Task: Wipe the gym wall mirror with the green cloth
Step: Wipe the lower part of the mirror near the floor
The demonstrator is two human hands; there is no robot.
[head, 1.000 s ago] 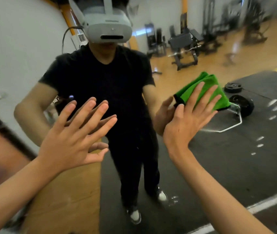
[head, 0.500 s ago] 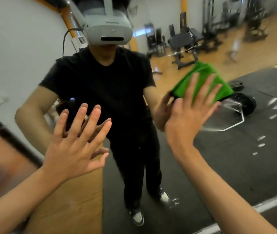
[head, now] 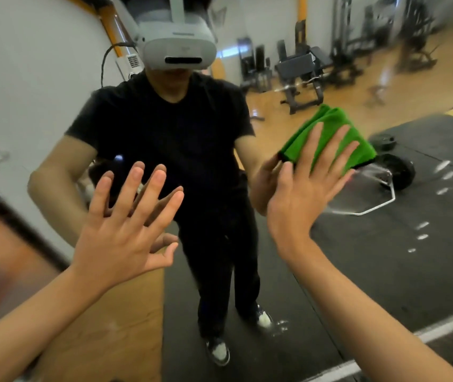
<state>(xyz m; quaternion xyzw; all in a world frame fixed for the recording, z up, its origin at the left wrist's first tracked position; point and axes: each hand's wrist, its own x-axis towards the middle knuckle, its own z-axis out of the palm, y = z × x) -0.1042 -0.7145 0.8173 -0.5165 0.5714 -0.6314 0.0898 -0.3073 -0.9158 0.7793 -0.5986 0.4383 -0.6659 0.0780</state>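
Note:
The wall mirror (head: 385,271) fills the view and reflects a person in black with a white headset. A folded green cloth (head: 330,128) lies flat against the glass at the right. My right hand (head: 305,188) presses it there with straight, spread fingers; the palm and thumb sit below the cloth's lower left edge. My left hand (head: 126,227) is flat on the glass at the centre left, fingers spread, holding nothing. A thin wet streak curves across the glass just right of the cloth.
The reflection shows weight benches and machines (head: 302,73) at the back, a barbell with a plate (head: 396,169) on black floor mats, and a white wall (head: 26,78) at the left. Small white smudges (head: 424,230) dot the glass at the right.
My right hand slid the cloth up and slightly right over the glass, then eased back a little. My left hand shifted slightly lower and stays flat on the mirror.

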